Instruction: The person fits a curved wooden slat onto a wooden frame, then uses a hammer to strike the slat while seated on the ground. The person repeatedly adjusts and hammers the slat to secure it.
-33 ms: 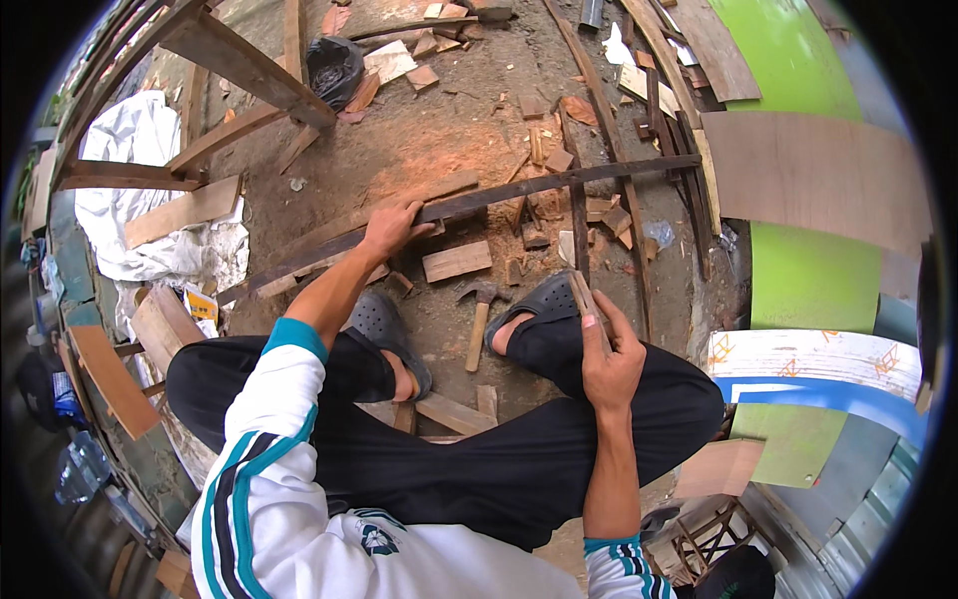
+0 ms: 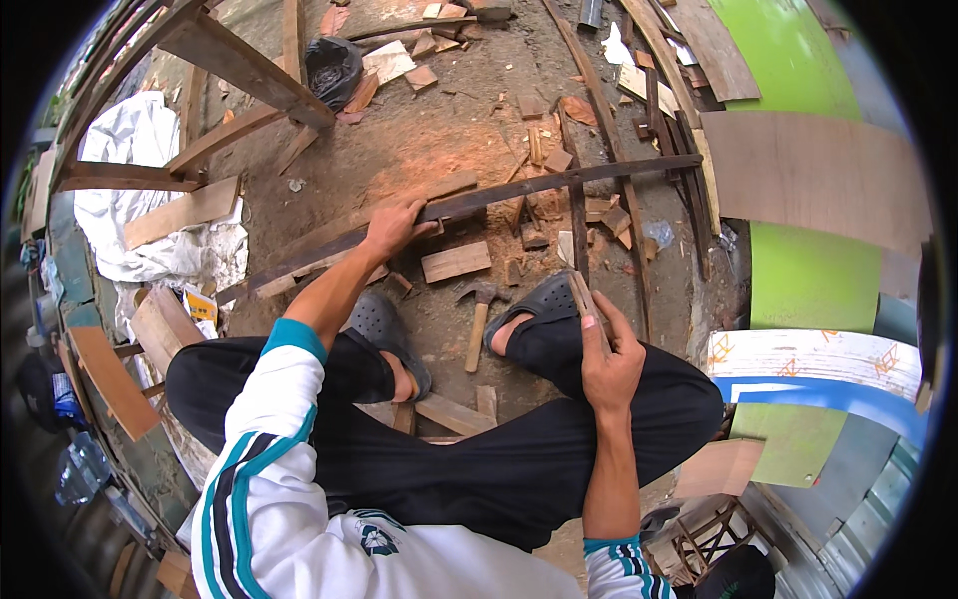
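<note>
The left arm reaches forward, the left hand turned back-up with its fingers bent and pointing rightward. The right forearm points ahead; the right hand is closed, thumb forward. The legs are bent, knees splayed wide.

I look remotely into a rough woodworking yard: dirt ground strewn with offcuts and a hammer, a long dark batten across it, a timber frame at its far-left corner, plywood along its right edge.
</note>
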The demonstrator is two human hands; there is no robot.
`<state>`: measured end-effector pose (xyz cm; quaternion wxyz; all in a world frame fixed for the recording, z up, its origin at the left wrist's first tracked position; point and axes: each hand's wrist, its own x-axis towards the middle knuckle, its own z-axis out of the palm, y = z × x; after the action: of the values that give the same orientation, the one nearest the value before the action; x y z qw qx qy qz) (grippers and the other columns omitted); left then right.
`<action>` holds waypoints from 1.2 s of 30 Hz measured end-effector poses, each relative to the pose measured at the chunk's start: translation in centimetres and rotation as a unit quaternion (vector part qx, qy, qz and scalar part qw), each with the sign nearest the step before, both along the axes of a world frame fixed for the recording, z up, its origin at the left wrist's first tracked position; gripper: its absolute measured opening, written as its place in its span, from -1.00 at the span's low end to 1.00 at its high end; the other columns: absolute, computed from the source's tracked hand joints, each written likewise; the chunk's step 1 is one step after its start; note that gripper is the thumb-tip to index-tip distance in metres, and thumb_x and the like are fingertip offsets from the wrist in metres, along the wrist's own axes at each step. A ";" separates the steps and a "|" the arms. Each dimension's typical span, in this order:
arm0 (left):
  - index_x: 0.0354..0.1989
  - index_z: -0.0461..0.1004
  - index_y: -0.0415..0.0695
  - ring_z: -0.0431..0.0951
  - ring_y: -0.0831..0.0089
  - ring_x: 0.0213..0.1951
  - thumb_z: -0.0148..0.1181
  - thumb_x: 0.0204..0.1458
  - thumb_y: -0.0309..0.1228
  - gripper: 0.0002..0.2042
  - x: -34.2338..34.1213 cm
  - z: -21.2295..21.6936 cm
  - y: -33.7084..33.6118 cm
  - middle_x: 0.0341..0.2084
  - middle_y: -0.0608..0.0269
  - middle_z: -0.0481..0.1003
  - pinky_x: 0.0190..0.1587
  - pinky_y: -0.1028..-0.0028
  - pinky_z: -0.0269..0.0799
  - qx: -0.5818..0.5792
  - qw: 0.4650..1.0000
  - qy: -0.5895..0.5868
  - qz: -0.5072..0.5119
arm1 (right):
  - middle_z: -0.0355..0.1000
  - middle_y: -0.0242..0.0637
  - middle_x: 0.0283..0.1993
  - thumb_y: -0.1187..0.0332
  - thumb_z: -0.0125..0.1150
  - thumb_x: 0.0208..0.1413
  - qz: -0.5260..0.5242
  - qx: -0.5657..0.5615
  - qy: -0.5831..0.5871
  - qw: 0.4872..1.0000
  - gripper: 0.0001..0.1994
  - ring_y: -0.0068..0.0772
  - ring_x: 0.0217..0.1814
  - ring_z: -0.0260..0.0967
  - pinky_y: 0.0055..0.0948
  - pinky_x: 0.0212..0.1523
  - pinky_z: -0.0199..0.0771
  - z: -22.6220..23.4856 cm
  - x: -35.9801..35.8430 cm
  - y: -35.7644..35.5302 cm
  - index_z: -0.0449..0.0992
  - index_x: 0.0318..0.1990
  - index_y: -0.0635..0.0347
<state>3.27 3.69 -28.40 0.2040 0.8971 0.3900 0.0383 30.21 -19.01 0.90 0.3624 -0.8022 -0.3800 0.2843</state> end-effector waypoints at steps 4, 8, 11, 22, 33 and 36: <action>0.17 0.42 -0.12 0.50 0.16 0.13 0.23 0.10 0.06 -0.41 6.0 2.1 1.1 0.17 0.11 0.44 0.12 0.20 0.45 -0.055 0.998 0.026 -0.013 | 0.60 -0.03 -0.08 0.29 0.21 0.29 0.007 -0.006 -0.017 1.000 -0.62 -0.39 -0.10 0.54 -0.43 -0.05 0.49 -0.6 0.3 -0.3 0.53 0.13 0.39; 0.24 0.36 -0.10 0.32 0.16 0.31 0.29 0.06 0.01 -0.36 11.0 0.3 3.4 0.25 0.15 0.40 0.31 0.16 0.26 -0.028 0.998 0.037 -0.041 | 0.60 0.01 -0.10 0.30 0.21 0.27 0.003 -0.024 -0.007 1.000 -0.62 -0.33 -0.10 0.56 -0.41 -0.06 0.50 -0.6 0.4 1.0 0.53 0.12 0.40; 0.30 0.30 -0.11 0.20 0.14 0.39 0.33 0.02 -0.02 -0.30 13.4 0.1 4.4 0.25 0.17 0.39 0.39 0.05 0.12 -0.073 0.991 0.077 -0.084 | 0.60 0.12 -0.10 0.33 0.23 0.24 -0.006 -0.040 -0.005 0.999 -0.63 -0.12 -0.02 0.62 -0.32 0.00 0.53 -0.3 0.4 1.2 0.53 0.09 0.44; 0.30 0.31 -0.03 0.15 0.16 0.42 0.27 0.10 -0.09 -0.39 10.7 -0.6 5.1 0.26 0.17 0.39 0.42 -0.17 -0.05 -0.127 0.975 0.153 -0.097 | 0.54 -0.21 -0.40 0.28 0.22 0.28 0.016 -0.005 -0.022 1.000 -0.62 -0.60 -0.38 0.37 -0.53 -0.29 0.40 -1.0 -0.2 1.5 0.52 0.13 0.38; 0.31 0.31 -0.15 0.30 0.05 0.31 0.15 0.15 0.09 -0.32 -1.8 -0.2 2.2 0.18 -0.05 0.42 0.32 0.04 0.21 -0.151 0.983 -0.011 0.100 | 0.45 -0.21 -0.42 0.28 0.22 0.27 0.043 -0.050 -0.032 0.997 -0.61 -0.48 -0.36 0.37 -0.49 -0.32 0.36 -0.3 -0.8 1.7 0.52 0.12 0.40; 0.33 0.29 -0.16 0.30 0.06 0.30 0.21 0.06 0.20 -0.19 -5.1 1.3 0.5 0.22 -0.05 0.37 0.31 0.04 0.21 -0.104 0.988 0.086 0.072 | 0.38 -0.37 -0.52 0.26 0.22 0.28 0.033 -0.032 -0.032 0.998 -0.60 -0.65 -0.46 0.23 -0.55 -0.42 0.26 -1.0 -0.6 1.0 0.52 0.13 0.38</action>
<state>-1.79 4.21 -27.11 0.2589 0.8406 0.4714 -0.0649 29.58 -17.99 -0.09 0.3141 -0.8091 -0.4086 0.2824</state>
